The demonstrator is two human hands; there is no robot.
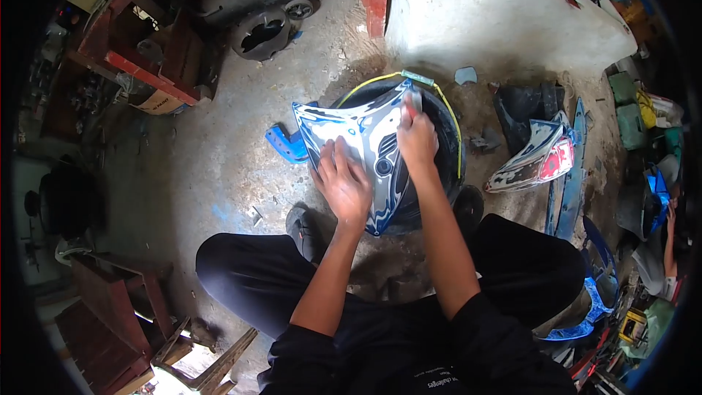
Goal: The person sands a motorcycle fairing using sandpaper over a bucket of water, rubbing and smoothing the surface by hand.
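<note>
A motorcycle fairing panel [338, 126], patchy white, grey and blue like sanded paint, lies across a round black tub [447, 175] between my knees. Slots and a round hole mark its right half. My left hand [342, 181] rests on the panel's left side with fingers spread. Near the upper right edge of the panel, my right hand [417, 135] is closed, slightly blurred; a bit of something reddish shows at its fingers, too smeared to name. A yellow handle [459, 132] with a greenish grip curves around the tub's rim.
Another patchy panel [537, 161] with a red patch lies at right, beside a long blue strip [578, 168]. A blue plastic piece [287, 145] sits left of the tub. Red metal frames [150, 77] stand upper left; a low whitish wall [497, 14] rises ahead. A person's arm [670, 241] shows far right.
</note>
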